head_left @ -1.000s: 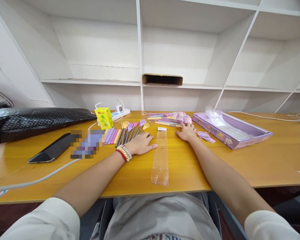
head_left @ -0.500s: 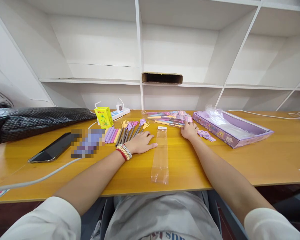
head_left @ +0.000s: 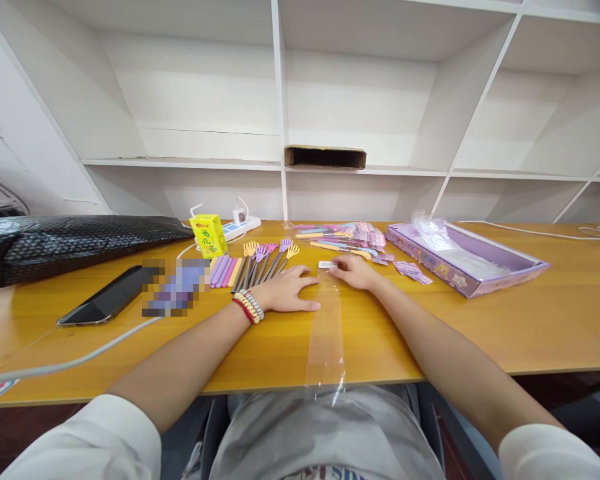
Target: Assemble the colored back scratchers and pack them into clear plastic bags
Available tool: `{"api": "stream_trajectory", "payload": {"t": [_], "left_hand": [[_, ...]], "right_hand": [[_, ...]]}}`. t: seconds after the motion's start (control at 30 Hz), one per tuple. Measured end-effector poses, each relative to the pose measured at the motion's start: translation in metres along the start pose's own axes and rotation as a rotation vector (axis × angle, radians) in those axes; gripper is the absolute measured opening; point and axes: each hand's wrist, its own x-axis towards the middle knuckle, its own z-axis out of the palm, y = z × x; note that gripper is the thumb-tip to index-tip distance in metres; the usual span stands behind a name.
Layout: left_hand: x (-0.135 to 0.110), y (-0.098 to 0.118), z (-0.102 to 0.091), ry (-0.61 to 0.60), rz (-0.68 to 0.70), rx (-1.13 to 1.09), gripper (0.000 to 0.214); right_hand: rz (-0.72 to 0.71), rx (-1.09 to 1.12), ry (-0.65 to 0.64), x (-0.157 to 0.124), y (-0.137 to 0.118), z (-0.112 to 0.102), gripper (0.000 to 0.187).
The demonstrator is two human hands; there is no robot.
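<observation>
A long clear plastic bag (head_left: 325,333) with a white header strip lies in front of me, its lower end hanging past the table edge. My right hand (head_left: 354,272) has its fingertips closed on the bag's top end, beside the strip. To the left of the bag, my left hand (head_left: 291,291) lies with fingers spread, thumb near the bag's edge, holding nothing. Beyond it are several extendable back scratchers (head_left: 265,260) with hand-shaped heads in yellow, purple and pink. Coloured handle tubes (head_left: 225,271) lie alongside them. Bagged back scratchers (head_left: 350,235) are heaped behind my right hand.
A purple display box (head_left: 473,283) with clear plastic inside stands at right, near printed cards (head_left: 413,272). At left are a phone (head_left: 107,297), a yellow drink carton (head_left: 209,237), a power strip (head_left: 247,225), a black wrapped bundle (head_left: 80,243) and a white cable (head_left: 105,343).
My right hand has moved from the bagged pile and cards to the top of the clear bag. The bag has slid toward me, over the table edge. My left hand shifted slightly right.
</observation>
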Motion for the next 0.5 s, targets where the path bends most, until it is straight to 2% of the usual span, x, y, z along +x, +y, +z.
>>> {"api": "stream_trajectory", "payload": {"t": [0.13, 0.27, 0.37, 0.5], "left_hand": [[0.0, 0.004, -0.003, -0.005, 0.114, -0.038, 0.065], [-0.001, 0.007, -0.004, 0.018, 0.165, -0.049, 0.051], [0.0, 0.008, -0.003, 0.065, 0.144, -0.024, 0.047], [0.002, 0.007, 0.001, 0.09, 0.075, 0.041, 0.058]], "right_hand": [[-0.007, -0.074, -0.068, -0.002, -0.008, 0.002, 0.045], [-0.021, -0.114, -0.116, -0.004, -0.011, 0.001, 0.047], [-0.037, -0.114, -0.127, -0.006, -0.014, 0.001, 0.045], [-0.106, -0.094, -0.126, -0.007, -0.018, 0.002, 0.045]]}}
